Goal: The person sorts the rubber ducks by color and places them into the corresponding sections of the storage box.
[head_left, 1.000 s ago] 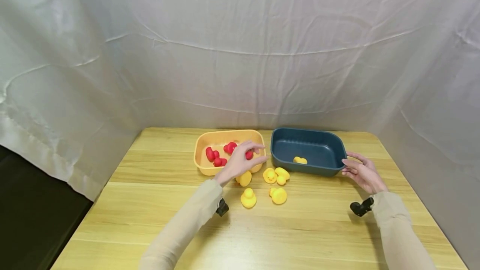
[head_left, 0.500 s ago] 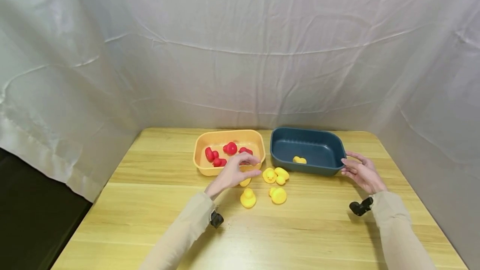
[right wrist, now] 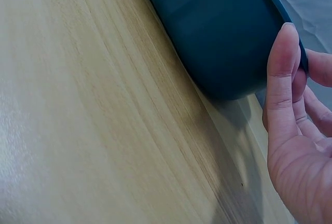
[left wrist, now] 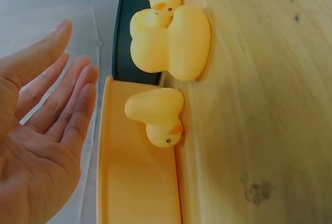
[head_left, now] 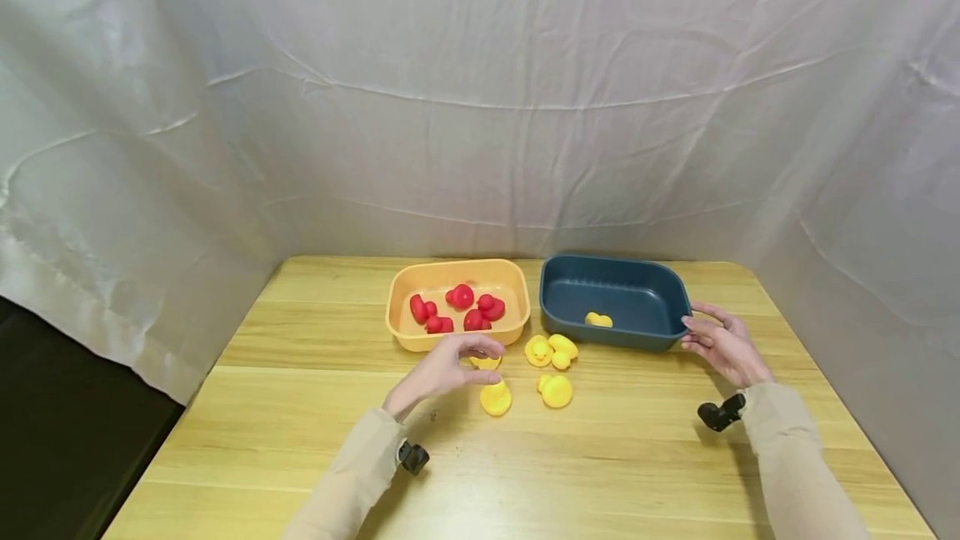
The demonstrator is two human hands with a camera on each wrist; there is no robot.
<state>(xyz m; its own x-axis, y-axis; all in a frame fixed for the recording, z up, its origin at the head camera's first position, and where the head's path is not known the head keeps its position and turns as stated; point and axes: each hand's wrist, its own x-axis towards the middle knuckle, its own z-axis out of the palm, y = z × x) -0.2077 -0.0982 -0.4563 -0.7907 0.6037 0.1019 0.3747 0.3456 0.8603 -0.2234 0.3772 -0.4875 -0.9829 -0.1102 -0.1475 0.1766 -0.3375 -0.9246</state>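
My left hand holds nothing: thumb and fingers stand well apart, above the table in front of the orange bin. From the head view the fingers partly cover one yellow duck, but my left wrist view shows it whole, just beside the orange bin's outer wall, with an eye and beak plain to see. That same view gives me my bare palm, which from the head is turned away. My right hand has the right end of the blue bin in a pinch; the head view shows little of that hold, while the right wrist view shows my thumb flat on the outer wall near the rim and a fingertip behind it. Only the head view looks down into both bins: five red ducks in the orange one, a single yellow duck near the front wall of the blue. It also sets out four other yellow ducks on the table, two of them touching.
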